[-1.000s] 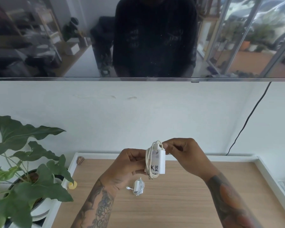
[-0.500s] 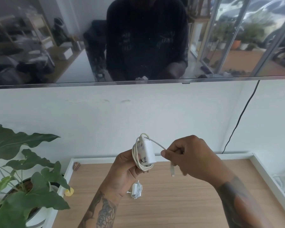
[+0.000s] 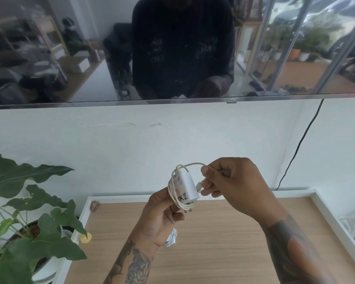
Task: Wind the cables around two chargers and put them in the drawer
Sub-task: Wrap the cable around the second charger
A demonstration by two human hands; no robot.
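The white charger (image 3: 188,184) is up in the air above the wooden tabletop (image 3: 223,242), long axis roughly upright and leaning a bit, prongs pointing down, with the cable (image 3: 173,193) looped lengthwise around it. The left hand (image 3: 158,220) grips the charger and coils so nothing unravels, I'd guess, while the right hand (image 3: 232,185), just right of the charger, pinches the cable's loose plug end with fingers curled, probably to tuck it. A second wound charger (image 3: 171,238) lies on the tabletop below the first, half hidden by the left hand.

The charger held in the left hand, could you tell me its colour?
White, with black handwriting, in the head view: charger.
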